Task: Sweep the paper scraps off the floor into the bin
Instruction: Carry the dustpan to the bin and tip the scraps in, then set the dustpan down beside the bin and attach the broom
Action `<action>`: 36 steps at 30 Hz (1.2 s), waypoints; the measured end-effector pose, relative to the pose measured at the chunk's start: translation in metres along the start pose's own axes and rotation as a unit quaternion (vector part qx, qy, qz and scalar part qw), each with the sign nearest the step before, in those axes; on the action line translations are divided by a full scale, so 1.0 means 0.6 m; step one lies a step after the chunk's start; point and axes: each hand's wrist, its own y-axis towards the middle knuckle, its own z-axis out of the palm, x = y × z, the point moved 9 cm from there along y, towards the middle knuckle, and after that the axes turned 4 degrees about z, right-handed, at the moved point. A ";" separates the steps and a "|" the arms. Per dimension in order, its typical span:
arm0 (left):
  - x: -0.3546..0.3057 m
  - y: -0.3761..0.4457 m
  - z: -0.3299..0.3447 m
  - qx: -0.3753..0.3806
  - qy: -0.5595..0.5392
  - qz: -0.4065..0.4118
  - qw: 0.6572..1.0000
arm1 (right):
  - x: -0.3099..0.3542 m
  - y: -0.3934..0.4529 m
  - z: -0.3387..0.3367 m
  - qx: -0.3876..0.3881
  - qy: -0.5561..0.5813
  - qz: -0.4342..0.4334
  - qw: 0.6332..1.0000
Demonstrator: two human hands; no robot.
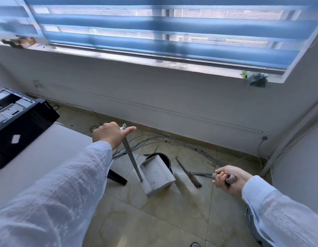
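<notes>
My left hand grips the top of the long handle of a grey dustpan, thumb stretched along it. The pan is tipped up with its open mouth against the rim of a dark round bin on the tiled floor. My right hand is closed on the handle end of a broom, whose brush head hangs just right of the dustpan, slightly blurred. No paper scraps show on the floor or in the pan.
A white table with a black computer case stands at the left, one dark table leg near the dustpan. Grey cables lie along the wall behind the bin. A window sill with blue blinds runs above.
</notes>
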 end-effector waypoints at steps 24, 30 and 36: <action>-0.239 -0.007 0.077 0.115 -0.285 -0.021 0.951 | 0.119 -0.084 -0.042 0.015 0.026 -0.080 0.996; -0.313 -0.011 0.165 0.130 -0.294 -0.062 0.945 | 0.184 -0.049 -0.101 -0.015 0.011 -0.081 0.997; -0.356 -0.016 0.259 0.129 -0.320 -0.139 0.928 | 0.253 0.003 -0.149 -0.052 -0.035 -0.074 0.995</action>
